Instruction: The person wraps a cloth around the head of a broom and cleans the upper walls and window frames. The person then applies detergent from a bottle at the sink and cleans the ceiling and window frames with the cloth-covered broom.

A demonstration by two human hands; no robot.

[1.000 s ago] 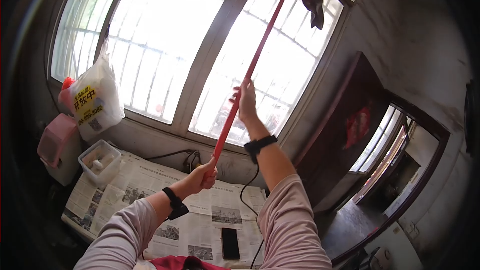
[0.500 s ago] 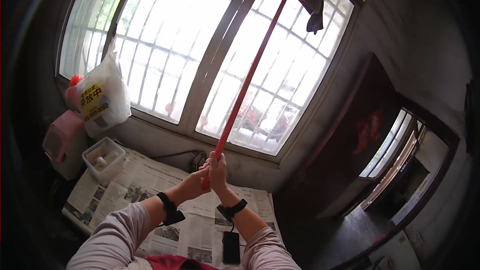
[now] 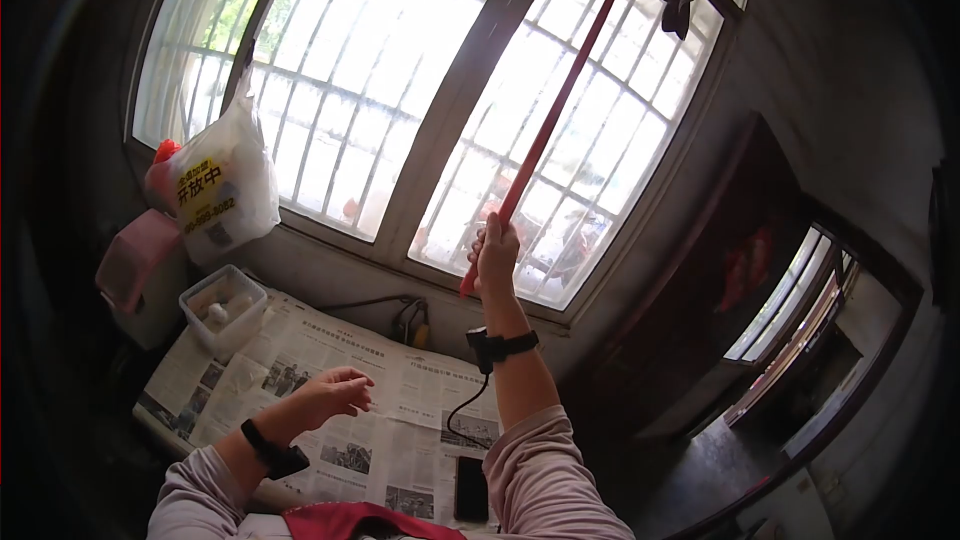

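Within the clenched fingers of the right hand, the red pole is slanting upward; the left hand is hovering empty, half-curled. Apparent one-handed steering is calling for steadiness.

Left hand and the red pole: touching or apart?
Apart. The head view shows the left hand over the newspaper, a plain gap between its fingertips and the red pole, which only the right hand grips.
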